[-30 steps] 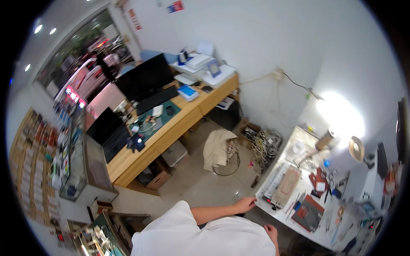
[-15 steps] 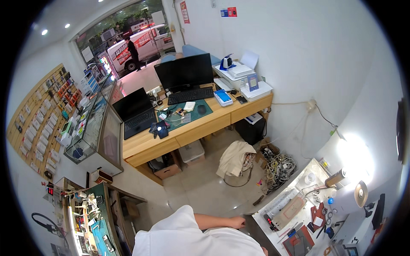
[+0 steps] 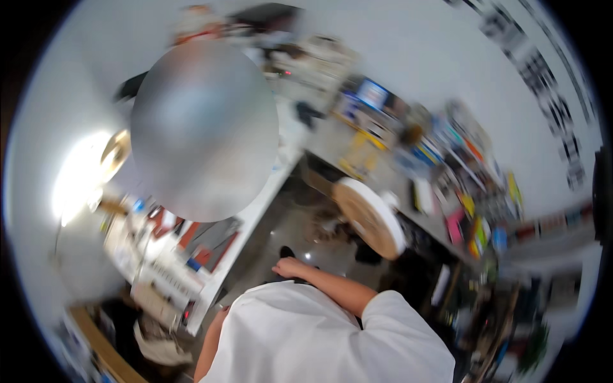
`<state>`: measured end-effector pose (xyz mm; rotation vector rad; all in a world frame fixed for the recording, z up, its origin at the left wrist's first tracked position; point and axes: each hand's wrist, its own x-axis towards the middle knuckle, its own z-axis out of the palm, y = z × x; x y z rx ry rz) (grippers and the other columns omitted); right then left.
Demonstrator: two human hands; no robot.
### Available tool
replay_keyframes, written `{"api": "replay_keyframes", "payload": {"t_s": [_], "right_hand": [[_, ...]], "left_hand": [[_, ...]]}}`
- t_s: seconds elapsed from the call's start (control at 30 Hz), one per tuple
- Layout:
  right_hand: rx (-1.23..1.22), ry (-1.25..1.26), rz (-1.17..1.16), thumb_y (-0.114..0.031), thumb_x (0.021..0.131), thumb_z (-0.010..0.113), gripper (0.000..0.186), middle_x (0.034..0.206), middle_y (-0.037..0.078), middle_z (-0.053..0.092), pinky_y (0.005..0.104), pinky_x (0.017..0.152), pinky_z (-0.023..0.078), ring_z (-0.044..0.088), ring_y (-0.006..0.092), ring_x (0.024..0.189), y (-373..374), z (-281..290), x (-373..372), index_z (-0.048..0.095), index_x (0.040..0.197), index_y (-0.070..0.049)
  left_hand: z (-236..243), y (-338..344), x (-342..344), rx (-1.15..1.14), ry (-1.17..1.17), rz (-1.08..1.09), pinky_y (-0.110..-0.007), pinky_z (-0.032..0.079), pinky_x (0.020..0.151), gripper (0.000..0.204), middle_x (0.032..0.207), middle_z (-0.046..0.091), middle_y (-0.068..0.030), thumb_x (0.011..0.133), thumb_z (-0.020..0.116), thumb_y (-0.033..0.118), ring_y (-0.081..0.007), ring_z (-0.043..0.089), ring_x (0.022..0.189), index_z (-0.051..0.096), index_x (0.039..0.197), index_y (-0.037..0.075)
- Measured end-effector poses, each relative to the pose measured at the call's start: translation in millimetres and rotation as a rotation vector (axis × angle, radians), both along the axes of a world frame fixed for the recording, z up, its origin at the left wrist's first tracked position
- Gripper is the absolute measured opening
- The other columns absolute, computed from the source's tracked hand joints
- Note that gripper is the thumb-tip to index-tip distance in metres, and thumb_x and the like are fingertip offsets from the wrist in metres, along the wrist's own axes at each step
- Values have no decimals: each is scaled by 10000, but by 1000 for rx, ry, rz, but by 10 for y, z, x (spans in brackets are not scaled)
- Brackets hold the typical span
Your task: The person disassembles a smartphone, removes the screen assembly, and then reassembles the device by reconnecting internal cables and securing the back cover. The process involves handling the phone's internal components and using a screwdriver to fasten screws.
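See the right hand [image 3: 289, 267] before the white shirt [image 3: 319, 341], and the left hand [image 3: 221, 311] partly hidden beside the shirt, near the white surface [image 3: 281, 159]. Cannot tell, for both, whether spread or pressed together. On the surface, near its front edge, see a red-grey mat [image 3: 221, 239]; to the right, a brown disc [image 3: 361, 220] with white rim.

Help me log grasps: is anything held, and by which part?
Nothing shows in the right hand; I cannot tell for the left hand, mostly hidden by the shirt.
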<state>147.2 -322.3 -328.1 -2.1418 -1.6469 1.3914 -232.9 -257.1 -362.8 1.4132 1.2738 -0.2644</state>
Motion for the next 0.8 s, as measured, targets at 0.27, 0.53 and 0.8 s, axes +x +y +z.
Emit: {"api": "replay_keyframes", "payload": {"t_s": [0.27,0.53,0.8], "right_hand": [[-484,-395,-1051,-222,856,570,244,1037,153,718,545,891,491,643,385,1087,-2674,-82,880,738,954,-74],[-1353,-768,-826,-298,1006,408,498,1544,166,370,674,1153,-16,201,387,1478,-4549,616,102,459,1459,-99],[-1192,-1228,-962,-257,1004,395,517,1576,114,317,538,1213,47,171,301,1497,-5390,1517,204,383,1498,-104]], "left_hand": [[-62,586,1691,-100,-176,-502,-337,478,938,501,1151,678,-146,946,627,385,-206,611,1088,612,1267,1],[271,303,2619,-160,-133,-724,-287,479,881,448,1066,674,-94,971,629,371,-161,603,1012,615,1251,22],[-242,627,2478,-137,-180,-917,-309,485,880,429,1041,691,-114,974,609,396,-184,625,1007,641,1217,45]]}}
